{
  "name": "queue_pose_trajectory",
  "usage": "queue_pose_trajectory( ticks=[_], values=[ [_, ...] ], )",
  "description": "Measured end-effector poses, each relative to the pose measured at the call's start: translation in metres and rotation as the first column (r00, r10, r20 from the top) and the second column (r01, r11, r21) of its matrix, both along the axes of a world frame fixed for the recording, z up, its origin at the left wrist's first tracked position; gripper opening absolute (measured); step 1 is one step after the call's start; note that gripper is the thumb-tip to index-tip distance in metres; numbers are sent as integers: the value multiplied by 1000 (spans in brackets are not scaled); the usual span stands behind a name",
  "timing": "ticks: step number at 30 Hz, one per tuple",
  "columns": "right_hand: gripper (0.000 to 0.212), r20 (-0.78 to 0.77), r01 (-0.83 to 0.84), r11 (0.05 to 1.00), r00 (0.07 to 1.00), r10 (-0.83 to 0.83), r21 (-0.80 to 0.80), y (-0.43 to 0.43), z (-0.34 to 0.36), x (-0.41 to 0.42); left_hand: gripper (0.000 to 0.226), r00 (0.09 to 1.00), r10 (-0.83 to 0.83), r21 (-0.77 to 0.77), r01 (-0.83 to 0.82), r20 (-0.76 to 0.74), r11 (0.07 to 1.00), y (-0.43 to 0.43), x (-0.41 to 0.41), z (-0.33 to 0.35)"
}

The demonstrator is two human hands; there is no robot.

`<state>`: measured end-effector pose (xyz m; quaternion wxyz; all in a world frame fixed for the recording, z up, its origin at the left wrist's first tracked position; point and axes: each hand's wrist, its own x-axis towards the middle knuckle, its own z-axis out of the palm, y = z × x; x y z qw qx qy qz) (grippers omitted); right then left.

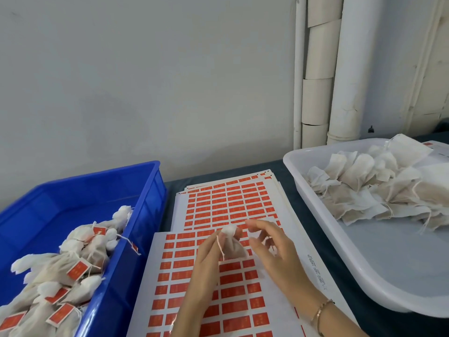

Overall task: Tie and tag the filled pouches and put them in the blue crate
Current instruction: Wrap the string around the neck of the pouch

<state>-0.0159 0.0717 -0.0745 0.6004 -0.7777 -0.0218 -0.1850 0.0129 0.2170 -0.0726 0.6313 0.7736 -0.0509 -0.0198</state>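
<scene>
My left hand [206, 259] holds a small filled white pouch [232, 246] by its gathered neck, above the sticker sheets; its drawstring [220, 246] hangs down along my fingers. My right hand [269, 246] hovers just right of the pouch with fingers loosely spread and blurred, apparently holding nothing. The blue crate [148, 188] stands at the left with several tied pouches carrying red tags [77, 269]. A white tub [315, 215] at the right holds a heap of untied pouches [379, 186].
Sheets of red tag stickers [230, 203] lie stacked on the dark table between crate and tub, under my hands. A grey wall and white pipes [345, 69] stand behind. More sticker sheets [437, 149] peek out beyond the tub.
</scene>
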Motion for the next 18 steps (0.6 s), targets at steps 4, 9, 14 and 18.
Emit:
queue_pose_trajectory(
  ticks=[4,9,14,18],
  values=[
    [17,-175,-130,980,972,156,149,2,-4,6,17,984,-42,-216,4,-171,976,-3,8,-5],
    [16,-204,-67,981,973,104,180,1,-6,9,45,983,-48,-68,36,-176,997,2,7,-14],
    [19,-189,-53,972,977,98,229,1,-6,8,38,993,-31,-19,29,-111,999,0,4,-8],
    [15,-191,19,971,981,27,237,-2,-6,6,25,995,-28,32,31,-98,999,-2,2,-5]
  ],
)
